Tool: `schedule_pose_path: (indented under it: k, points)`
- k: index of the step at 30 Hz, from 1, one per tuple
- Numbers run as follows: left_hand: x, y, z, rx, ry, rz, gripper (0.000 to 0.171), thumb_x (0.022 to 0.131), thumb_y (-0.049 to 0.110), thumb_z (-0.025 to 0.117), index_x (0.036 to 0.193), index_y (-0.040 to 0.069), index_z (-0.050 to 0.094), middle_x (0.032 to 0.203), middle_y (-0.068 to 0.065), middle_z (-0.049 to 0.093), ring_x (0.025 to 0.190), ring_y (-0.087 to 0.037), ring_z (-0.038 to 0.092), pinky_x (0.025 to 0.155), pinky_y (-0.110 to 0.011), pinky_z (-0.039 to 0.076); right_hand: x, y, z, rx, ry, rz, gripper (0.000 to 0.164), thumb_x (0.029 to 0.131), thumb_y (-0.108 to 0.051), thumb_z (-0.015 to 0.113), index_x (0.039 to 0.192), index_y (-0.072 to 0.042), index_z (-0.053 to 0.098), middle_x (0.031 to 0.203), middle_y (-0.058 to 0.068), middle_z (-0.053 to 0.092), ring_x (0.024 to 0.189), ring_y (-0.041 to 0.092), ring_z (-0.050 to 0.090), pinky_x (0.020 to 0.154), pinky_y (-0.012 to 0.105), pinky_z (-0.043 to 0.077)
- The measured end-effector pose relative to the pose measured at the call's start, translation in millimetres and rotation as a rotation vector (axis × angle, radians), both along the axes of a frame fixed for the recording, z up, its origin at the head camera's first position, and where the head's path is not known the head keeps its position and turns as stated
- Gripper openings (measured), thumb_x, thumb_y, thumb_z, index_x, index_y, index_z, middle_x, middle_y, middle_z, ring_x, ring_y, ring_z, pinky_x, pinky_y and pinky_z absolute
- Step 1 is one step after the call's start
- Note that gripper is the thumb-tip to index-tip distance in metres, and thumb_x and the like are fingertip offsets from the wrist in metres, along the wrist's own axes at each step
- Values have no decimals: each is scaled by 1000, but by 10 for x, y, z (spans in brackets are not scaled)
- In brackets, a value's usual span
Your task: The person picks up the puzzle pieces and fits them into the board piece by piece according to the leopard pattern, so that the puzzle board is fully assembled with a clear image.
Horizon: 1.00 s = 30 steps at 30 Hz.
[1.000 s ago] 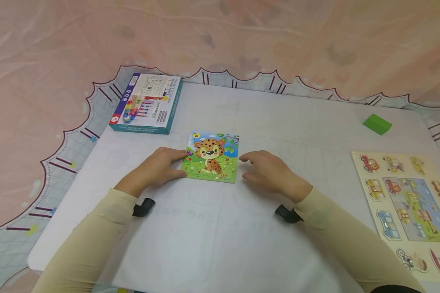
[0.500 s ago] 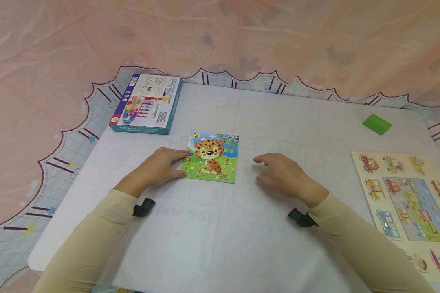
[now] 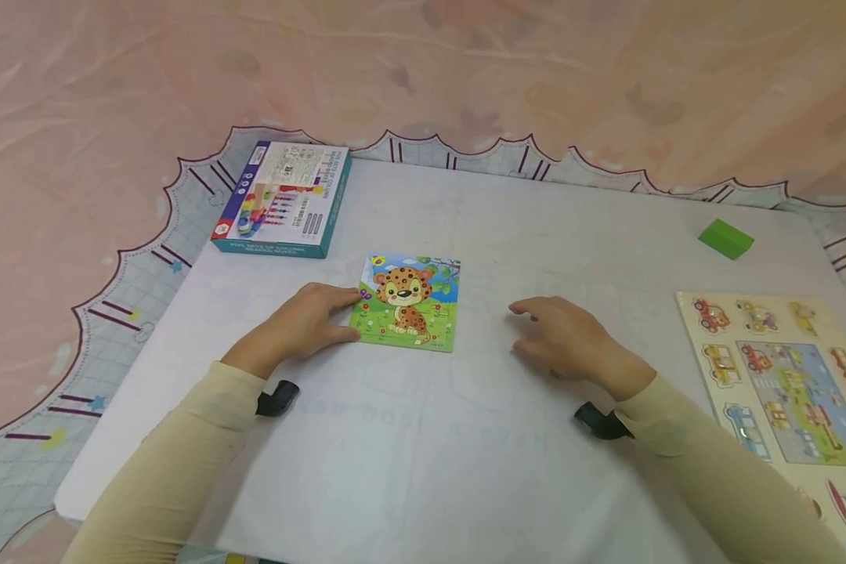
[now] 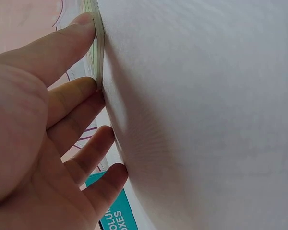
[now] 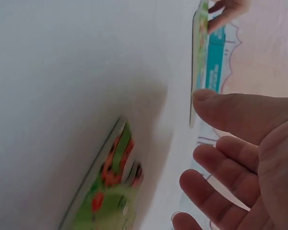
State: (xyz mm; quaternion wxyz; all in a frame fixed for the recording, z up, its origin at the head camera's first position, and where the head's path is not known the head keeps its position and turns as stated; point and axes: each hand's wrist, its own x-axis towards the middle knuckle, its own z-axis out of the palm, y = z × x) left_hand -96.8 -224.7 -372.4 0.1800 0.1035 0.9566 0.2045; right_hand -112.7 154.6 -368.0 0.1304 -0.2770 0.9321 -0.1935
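Note:
A square leopard picture puzzle (image 3: 405, 305) lies flat on the white table. My left hand (image 3: 301, 321) rests at its left side, with thumb and index fingertip touching the edge; the left wrist view shows this layered edge (image 4: 99, 52) close up. To the puzzle's right, my right hand (image 3: 571, 341) hovers apart from it, fingers spread and nothing between them. Beneath that hand, the right wrist view shows a small printed piece (image 5: 103, 191) with an orange spotted pattern on green. Most of this piece is hidden by the hand in the head view.
A teal and white box of beaded columns (image 3: 282, 200) lies at the back left. A green block (image 3: 726, 239) sits at the back right. Along the right side lies a wooden vehicle puzzle board (image 3: 705, 392), partly covered by my right sleeve.
My right hand has drawn away from the puzzle, to the right and slightly toward me. A bit of the small piece now shows below it. The left hand and the puzzle have stayed put.

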Motion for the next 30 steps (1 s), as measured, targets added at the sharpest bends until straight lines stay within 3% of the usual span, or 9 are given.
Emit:
schedule_pose_path:
  k: [9,17,30]
  points:
    - [-4,7,2,0,-8,4,67,90,28,77,148,7,49,152,-14,46,142,-38,34,117,-54,28,3,228,-2,37,-33,5,60,88,-23,78,138,1,56,127,20,63,117,37,57,97,53,48]
    - [-5,14,24,10,0,-7,66,91,27,76,148,5,49,151,-14,46,141,-38,35,117,-54,28,16,422,-44,81,-46,17,67,85,-30,81,139,1,56,134,19,60,122,39,54,100,55,46]
    - [-2,27,26,4,-28,23,68,90,28,77,148,7,49,152,-14,45,142,-38,34,117,-54,28,87,581,-28,66,-40,19,64,84,-29,82,135,2,58,131,18,62,121,39,55,100,57,45]
